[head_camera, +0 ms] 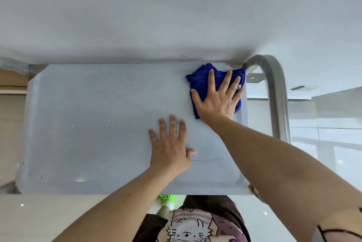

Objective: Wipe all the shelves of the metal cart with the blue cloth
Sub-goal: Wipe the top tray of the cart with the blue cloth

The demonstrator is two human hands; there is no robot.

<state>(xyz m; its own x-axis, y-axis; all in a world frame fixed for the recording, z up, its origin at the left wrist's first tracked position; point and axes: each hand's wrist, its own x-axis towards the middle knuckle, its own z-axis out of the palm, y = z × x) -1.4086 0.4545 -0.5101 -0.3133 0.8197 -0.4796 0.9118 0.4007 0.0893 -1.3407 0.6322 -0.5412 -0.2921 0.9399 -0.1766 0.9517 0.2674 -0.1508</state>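
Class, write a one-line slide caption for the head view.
Right hand presses the blue cloth flat on the cart's top shelf; left hand rests beside it.

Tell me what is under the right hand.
The blue cloth lies flat under the right hand on the top shelf, far right corner. The shelf surface beneath the cloth is hidden.

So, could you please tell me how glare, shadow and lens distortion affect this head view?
Head view: wide-angle bending curves the cart handle and top shelf edges; small glints near the shelf's front edge; soft shadow along the wall; blue cloth and both hands stay sharp.
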